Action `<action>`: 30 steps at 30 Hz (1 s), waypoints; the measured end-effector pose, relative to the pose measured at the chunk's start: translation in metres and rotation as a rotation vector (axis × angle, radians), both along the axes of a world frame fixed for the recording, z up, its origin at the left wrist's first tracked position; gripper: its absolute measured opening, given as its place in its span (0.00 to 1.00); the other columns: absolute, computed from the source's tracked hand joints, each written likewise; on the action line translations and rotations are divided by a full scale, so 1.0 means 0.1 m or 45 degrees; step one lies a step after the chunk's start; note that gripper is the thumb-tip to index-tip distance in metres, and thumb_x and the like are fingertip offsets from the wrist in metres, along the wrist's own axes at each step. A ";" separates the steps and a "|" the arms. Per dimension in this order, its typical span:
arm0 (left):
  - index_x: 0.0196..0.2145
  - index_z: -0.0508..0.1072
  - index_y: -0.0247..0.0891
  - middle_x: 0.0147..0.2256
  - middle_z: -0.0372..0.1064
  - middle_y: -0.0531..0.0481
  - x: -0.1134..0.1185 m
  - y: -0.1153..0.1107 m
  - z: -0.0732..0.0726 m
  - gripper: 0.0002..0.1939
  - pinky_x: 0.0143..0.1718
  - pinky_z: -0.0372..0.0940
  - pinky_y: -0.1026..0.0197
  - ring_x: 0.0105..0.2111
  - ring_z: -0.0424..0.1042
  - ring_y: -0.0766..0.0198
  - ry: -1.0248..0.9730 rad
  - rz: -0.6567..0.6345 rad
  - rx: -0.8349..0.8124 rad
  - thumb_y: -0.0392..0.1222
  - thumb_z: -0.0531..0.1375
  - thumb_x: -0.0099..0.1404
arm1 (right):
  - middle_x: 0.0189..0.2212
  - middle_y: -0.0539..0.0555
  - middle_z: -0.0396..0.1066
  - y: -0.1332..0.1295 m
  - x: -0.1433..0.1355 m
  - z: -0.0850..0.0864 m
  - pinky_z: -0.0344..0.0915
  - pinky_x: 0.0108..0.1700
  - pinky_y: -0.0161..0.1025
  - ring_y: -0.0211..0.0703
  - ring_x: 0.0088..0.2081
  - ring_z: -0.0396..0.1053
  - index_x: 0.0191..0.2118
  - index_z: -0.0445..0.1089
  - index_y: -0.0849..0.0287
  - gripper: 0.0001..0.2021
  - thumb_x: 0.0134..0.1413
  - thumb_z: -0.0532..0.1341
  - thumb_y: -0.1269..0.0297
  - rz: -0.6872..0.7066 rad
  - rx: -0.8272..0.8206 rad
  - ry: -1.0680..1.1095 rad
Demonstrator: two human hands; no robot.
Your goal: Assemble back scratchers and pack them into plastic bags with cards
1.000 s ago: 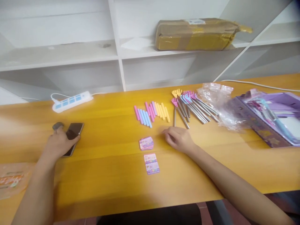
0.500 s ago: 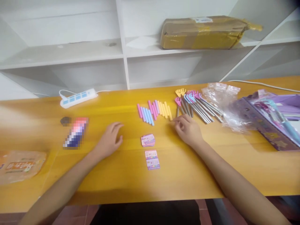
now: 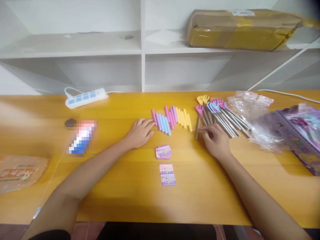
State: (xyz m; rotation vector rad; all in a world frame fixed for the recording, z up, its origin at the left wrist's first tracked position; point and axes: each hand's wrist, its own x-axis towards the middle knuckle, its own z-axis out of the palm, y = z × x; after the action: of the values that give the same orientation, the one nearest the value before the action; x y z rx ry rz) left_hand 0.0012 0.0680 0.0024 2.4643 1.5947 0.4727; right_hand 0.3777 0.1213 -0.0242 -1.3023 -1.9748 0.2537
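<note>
Stretched fingers of my left hand point(image 3: 141, 133) reach the leftmost pink tube point(image 3: 153, 116), one fingertip against or right beside it. Blue tubes point(image 3: 163, 123) and yellow tubes point(image 3: 185, 117) lie in the same row. My right hand point(image 3: 216, 140) rests half curled on the table, its thumb and index finger a little apart. Their tips are beside the metal rod of a pink-headed back scratcher point(image 3: 199, 110), not around it. More back scratchers point(image 3: 226, 120), with blue, yellow and pink heads, lie partly behind this hand. Below the tubes are a small stack of printed cards point(image 3: 163, 152) and separate cards point(image 3: 167, 175).
Clear plastic bags point(image 3: 262, 123) and a purple box point(image 3: 297, 143) of packed items are at the right. To the left lie a power strip point(image 3: 86, 98), a blurred-out object point(image 3: 82, 136) and an orange wrapper point(image 3: 22, 173). A taped carton point(image 3: 240, 31) sits on the shelf.
The view has shifted. My left hand has moved right to the pink tube. My right fingertips have drawn back to the right side of the pink scratcher's rod, which now shows in full.
</note>
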 end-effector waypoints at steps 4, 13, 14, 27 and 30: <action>0.68 0.66 0.41 0.67 0.65 0.43 0.01 -0.03 0.03 0.24 0.67 0.57 0.43 0.63 0.60 0.48 -0.041 0.011 0.001 0.45 0.51 0.79 | 0.39 0.55 0.72 -0.02 -0.04 0.01 0.67 0.42 0.42 0.43 0.37 0.71 0.41 0.78 0.55 0.10 0.67 0.58 0.62 0.017 -0.038 -0.022; 0.71 0.63 0.47 0.67 0.64 0.43 0.05 -0.02 -0.02 0.26 0.64 0.60 0.40 0.62 0.61 0.46 0.042 -0.008 0.009 0.44 0.49 0.79 | 0.38 0.55 0.73 -0.05 0.00 0.06 0.65 0.37 0.40 0.41 0.32 0.67 0.40 0.78 0.56 0.10 0.67 0.59 0.62 -0.024 -0.068 -0.012; 0.71 0.62 0.45 0.67 0.64 0.43 0.03 -0.03 0.02 0.26 0.64 0.60 0.42 0.63 0.62 0.47 0.032 -0.013 -0.003 0.44 0.49 0.79 | 0.38 0.55 0.73 -0.06 0.00 0.07 0.64 0.36 0.40 0.41 0.32 0.67 0.39 0.78 0.56 0.10 0.67 0.59 0.62 -0.025 -0.073 -0.013; 0.68 0.62 0.35 0.56 0.71 0.31 -1.63 -1.75 0.49 0.43 0.59 0.64 0.32 0.58 0.68 0.29 0.436 1.135 0.225 0.65 0.60 0.66 | 0.37 0.55 0.73 -0.15 0.04 0.19 0.66 0.39 0.37 0.38 0.33 0.68 0.38 0.79 0.59 0.10 0.65 0.60 0.64 -0.006 0.057 0.037; 0.70 0.61 0.43 0.58 0.72 0.35 -1.70 -1.91 0.31 0.41 0.60 0.64 0.36 0.59 0.69 0.33 0.318 1.172 0.159 0.64 0.61 0.67 | 0.37 0.55 0.73 -0.15 0.04 0.17 0.66 0.40 0.38 0.39 0.33 0.68 0.38 0.79 0.59 0.11 0.65 0.59 0.63 -0.011 0.053 0.043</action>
State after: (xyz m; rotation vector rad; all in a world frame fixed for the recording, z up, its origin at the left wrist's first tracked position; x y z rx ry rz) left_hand -0.1691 -0.1231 0.0337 1.7573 2.8403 0.3737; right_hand 0.3813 0.1063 -0.0076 -1.2716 -1.9362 0.2274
